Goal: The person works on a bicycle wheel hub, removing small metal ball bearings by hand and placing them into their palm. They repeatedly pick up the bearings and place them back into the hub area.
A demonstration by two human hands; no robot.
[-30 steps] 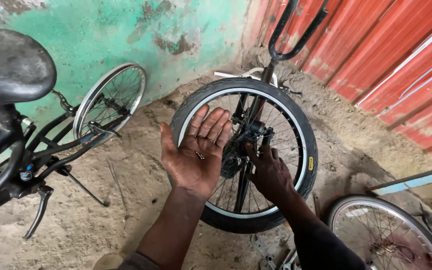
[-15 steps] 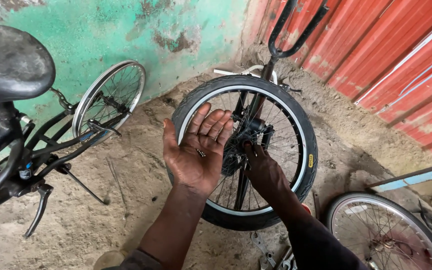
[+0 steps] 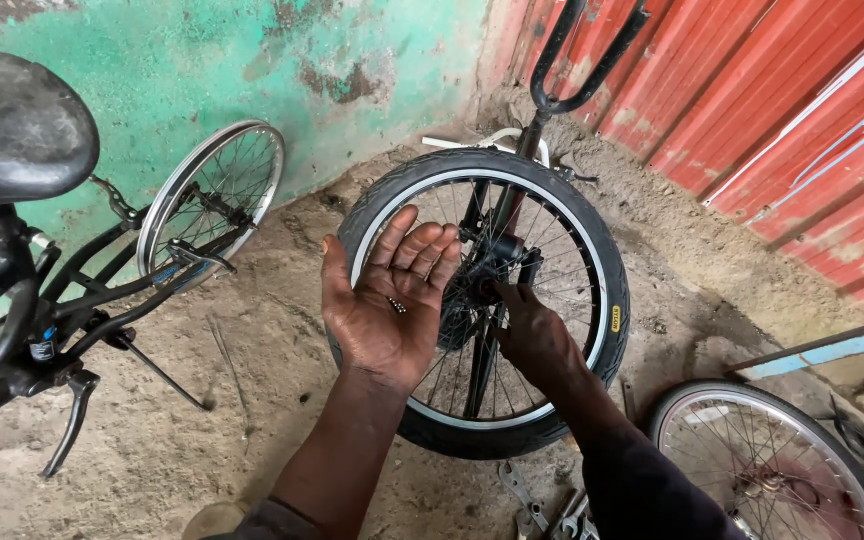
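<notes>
My left hand (image 3: 392, 305) is held palm up with the fingers spread, in front of a black-tyred bicycle wheel (image 3: 612, 300). A few small metal bits (image 3: 397, 305) lie in the palm. My right hand (image 3: 537, 340) reaches into the spokes, its fingertips bunched against the wheel hub (image 3: 487, 270); whatever is between them is hidden. The wheel stands upright in an upside-down black fork (image 3: 577, 70).
A black bicycle with saddle (image 3: 17, 125) and bare-rimmed wheel (image 3: 214, 195) stands on the left by the green wall. Another spoked wheel (image 3: 767, 460) lies at lower right. Metal tools (image 3: 537, 505) lie on the dirt floor below. Red corrugated sheeting (image 3: 802, 110) closes the right side.
My right hand's fingers have crept up to the hub. My left hand has stayed palm up with the metal bits, drifting slightly.
</notes>
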